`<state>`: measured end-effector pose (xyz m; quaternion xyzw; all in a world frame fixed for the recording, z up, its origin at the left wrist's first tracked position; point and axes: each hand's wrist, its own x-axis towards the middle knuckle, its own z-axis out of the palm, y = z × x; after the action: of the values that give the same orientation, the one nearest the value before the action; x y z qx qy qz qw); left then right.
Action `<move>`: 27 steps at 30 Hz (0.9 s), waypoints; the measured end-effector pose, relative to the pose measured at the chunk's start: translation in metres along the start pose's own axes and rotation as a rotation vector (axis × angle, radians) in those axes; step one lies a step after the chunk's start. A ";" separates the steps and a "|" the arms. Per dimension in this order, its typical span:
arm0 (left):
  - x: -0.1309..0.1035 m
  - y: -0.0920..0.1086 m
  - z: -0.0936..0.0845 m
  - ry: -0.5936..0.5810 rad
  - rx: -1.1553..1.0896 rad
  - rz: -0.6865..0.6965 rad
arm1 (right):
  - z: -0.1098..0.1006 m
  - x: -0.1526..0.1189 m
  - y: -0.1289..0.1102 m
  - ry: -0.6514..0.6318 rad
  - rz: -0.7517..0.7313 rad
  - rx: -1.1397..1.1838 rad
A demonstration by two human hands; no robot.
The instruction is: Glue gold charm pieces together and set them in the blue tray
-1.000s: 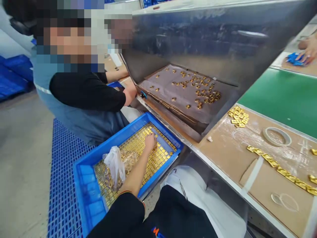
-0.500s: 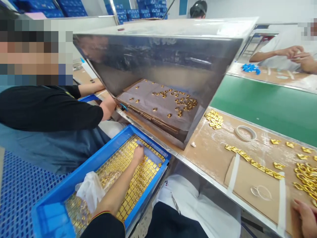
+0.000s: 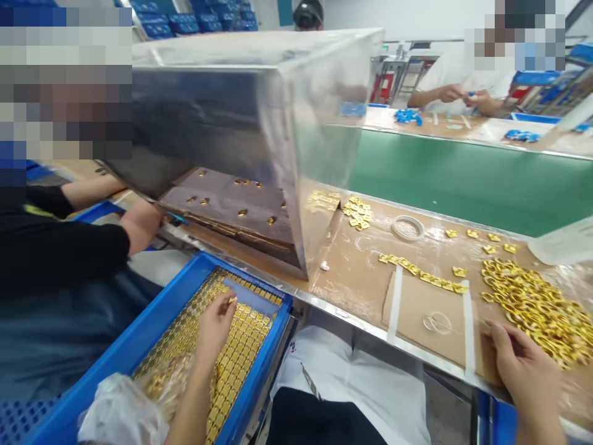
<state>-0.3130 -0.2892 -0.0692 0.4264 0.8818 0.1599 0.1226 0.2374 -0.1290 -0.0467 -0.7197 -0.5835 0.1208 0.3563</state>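
My left hand (image 3: 217,324) is over the blue tray (image 3: 197,262), its fingers pinched on a small gold piece (image 3: 233,300). Rows of square gold pieces (image 3: 245,334) fill the tray beneath. My right hand (image 3: 528,368) rests at the table's near edge, beside a heap of gold rings (image 3: 532,303). Its thumb and fingers are curled together; what they hold, if anything, is too small to make out. Left of it, a line of gold pieces (image 3: 421,274) runs along the top of a taped cardboard pad (image 3: 421,306).
A clear-sided box (image 3: 319,154) with scattered gold pieces inside stands at centre. Behind the pad lie a roll of tape (image 3: 407,228) and a gold cluster (image 3: 356,213). A green belt (image 3: 440,167) runs beyond. A co-worker's arm (image 3: 139,225) is at left.
The view has turned right, bringing my right hand and the ring heap fully into sight. My left hand has risen from among the tray's pieces, fingertips now visible with a gold piece.
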 end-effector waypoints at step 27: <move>-0.060 0.290 0.082 -0.603 -0.840 0.703 | 0.020 -0.044 -0.060 -0.190 -0.282 0.333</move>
<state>-0.0410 -0.1524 -0.0281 0.6329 0.4774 0.3961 0.4633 0.1679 -0.1586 -0.0321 -0.5477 -0.6815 0.2316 0.4266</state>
